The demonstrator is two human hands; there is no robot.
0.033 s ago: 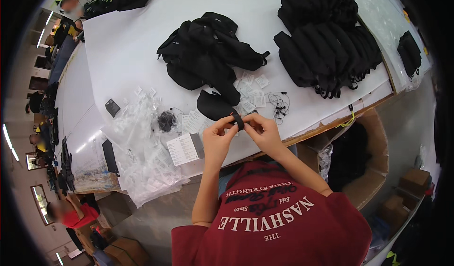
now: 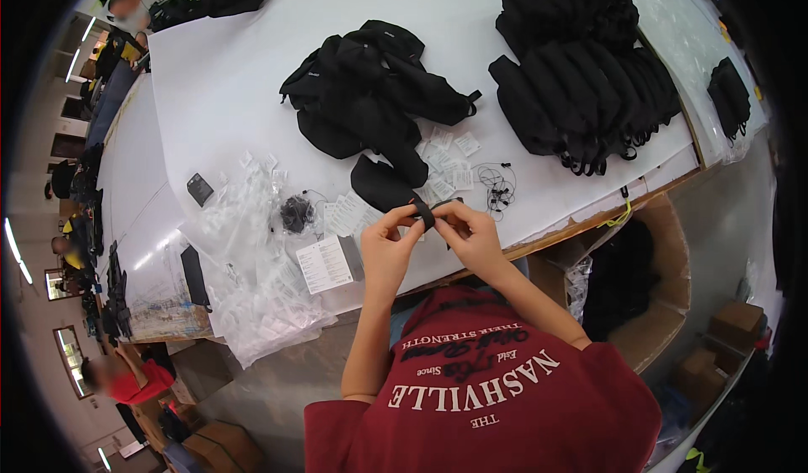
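A small black fabric pouch [image 2: 379, 185] lies at the near edge of the table, with a black strap loop [image 2: 425, 215] at its end. My left hand [image 2: 387, 244] pinches the loop from the left, thumb and fingers closed on it. From the other side my right hand [image 2: 471, 236] pinches the same loop, its fingertips almost meeting the left ones. A tiny orange bit shows beside the loop. Beyond the pouch rises a loose heap of black pouches [image 2: 349, 94]. Printed white labels [image 2: 450, 170] are scattered around the pouch.
Black cords [image 2: 497, 188] lie to the right, and a cord bundle [image 2: 296, 214] to the left. A white box [image 2: 326, 265] stands by my left wrist, near clear plastic bags [image 2: 261, 279]. Stacked black pouches [image 2: 581, 94] fill the far right. An open carton [image 2: 669, 279] sits below the table edge.
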